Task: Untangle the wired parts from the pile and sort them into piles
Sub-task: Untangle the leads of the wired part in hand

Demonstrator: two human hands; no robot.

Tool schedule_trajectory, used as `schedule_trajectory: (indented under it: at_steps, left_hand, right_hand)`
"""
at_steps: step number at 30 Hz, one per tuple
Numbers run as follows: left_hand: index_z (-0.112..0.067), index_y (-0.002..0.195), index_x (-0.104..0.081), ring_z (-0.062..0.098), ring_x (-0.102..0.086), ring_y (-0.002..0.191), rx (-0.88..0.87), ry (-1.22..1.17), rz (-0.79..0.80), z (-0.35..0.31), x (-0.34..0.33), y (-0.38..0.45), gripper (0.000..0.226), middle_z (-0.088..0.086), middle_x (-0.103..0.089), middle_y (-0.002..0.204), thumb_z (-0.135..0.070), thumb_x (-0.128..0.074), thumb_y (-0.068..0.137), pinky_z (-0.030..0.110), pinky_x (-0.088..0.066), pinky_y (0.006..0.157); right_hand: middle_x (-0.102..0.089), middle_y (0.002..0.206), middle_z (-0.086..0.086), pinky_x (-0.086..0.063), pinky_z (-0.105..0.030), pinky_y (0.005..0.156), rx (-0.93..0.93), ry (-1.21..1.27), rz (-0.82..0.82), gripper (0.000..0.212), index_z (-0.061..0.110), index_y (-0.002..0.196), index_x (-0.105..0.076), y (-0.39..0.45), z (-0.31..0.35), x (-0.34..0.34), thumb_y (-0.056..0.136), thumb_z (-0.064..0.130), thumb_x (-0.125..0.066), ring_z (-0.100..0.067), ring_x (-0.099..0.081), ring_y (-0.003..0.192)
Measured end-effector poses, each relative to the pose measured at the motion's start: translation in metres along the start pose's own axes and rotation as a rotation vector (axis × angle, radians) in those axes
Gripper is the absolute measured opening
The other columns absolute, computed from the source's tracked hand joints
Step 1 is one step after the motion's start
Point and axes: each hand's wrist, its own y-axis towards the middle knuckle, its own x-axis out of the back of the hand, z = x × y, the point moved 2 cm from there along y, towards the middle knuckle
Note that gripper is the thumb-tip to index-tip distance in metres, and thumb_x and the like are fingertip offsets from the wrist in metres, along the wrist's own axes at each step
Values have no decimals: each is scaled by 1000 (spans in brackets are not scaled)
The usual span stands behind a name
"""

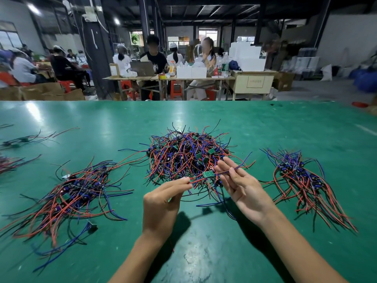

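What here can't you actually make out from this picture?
- Head view: markings on the small green board held between the left hand and right hand are too small to read.
- Parts deep inside the middle pile are buried under wires.
- The wire bundles at the far left are cut off by the frame edge.

Single head-worn wide-angle view, aimed forward and down from above the forearms, left hand and right hand seen close at lower centre, green bench spread beyond them, workshop seen farther beyond the hands, edges bowed.
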Motion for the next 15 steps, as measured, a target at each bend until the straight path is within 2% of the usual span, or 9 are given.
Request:
schedule_trajectory:
  at_steps: [3, 6, 10, 12, 15]
  left_hand:
    - [-11, 96, -80, 4, -73, 92, 34, 19, 30, -1, -2, 2, 23, -5, -77, 97, 5, -79, 78, 24, -57, 84]
    - [-23, 104, -77, 1, -72, 87, 194, -28, 94, -3, -5, 3, 33, -7, -76, 92, -4, -84, 79, 17, -53, 83]
    - [-28, 96, -80, -2, -70, 77, 449, -128, 235, -1, -10, 2, 19, -17, -76, 83, -16, -83, 81, 9, -46, 68]
    - [-25, 94, -81, 0, -67, 69, 522, -182, 262, -1, -13, 1, 16, -13, -77, 82, -15, -83, 82, 12, -46, 63]
    - [-24, 95, -80, 7, -65, 65, 619, -266, 259, -2, -14, 2, 17, -3, -78, 82, -13, -83, 81, 30, -54, 63]
  right_hand:
    - [-74, 118, -8, -60, -18, 76, 36, -36, -42, 38, 9, 124, -65, -1, 0, 0, 86, 13, -63, -13, -74, 100]
    - [-77, 108, -8, -59, -16, 68, 134, -137, -141, 27, 10, 119, -68, -1, 0, 3, 93, 15, -64, -10, -76, 88]
    - [-78, 102, -13, -59, -16, 66, 242, -213, -222, 21, 7, 112, -70, -2, 0, 4, 93, 14, -66, -13, -76, 82]
    - [-78, 102, -12, -59, -17, 66, 243, -244, -229, 21, 9, 114, -70, -3, -1, 3, 94, 17, -66, -13, -76, 82]
    - [-78, 102, -8, -57, -18, 64, 171, -353, -178, 30, 14, 116, -69, -5, -8, -1, 91, 31, -65, -11, -74, 78]
